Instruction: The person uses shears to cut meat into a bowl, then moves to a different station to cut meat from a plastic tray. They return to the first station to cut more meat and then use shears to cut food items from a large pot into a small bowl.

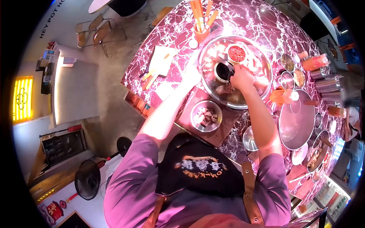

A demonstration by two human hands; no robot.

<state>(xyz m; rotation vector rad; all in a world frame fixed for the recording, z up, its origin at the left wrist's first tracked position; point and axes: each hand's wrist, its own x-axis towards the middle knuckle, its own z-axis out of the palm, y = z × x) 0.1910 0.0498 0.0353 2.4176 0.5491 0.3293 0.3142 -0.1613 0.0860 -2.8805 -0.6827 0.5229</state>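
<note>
A large round metal tray stands on the marbled table, with pieces of meat in it. Inside it are a small bowl of dark liquid and another of chopped red stuff. My left hand is at the tray's left rim; glare washes out its fingers. Over the right edge of the dark bowl, my right hand has its fingers curled in; what they hold is hidden. A shiny utensil-like piece shows by those fingers. Nearer me sits a metal bowl with meat chunks.
Chopsticks stand in a cup beyond the tray. A white board lies left. To the right are an orange bottle, a big round pan, small bowls and stacked metal cups. An open drawer juts out at left.
</note>
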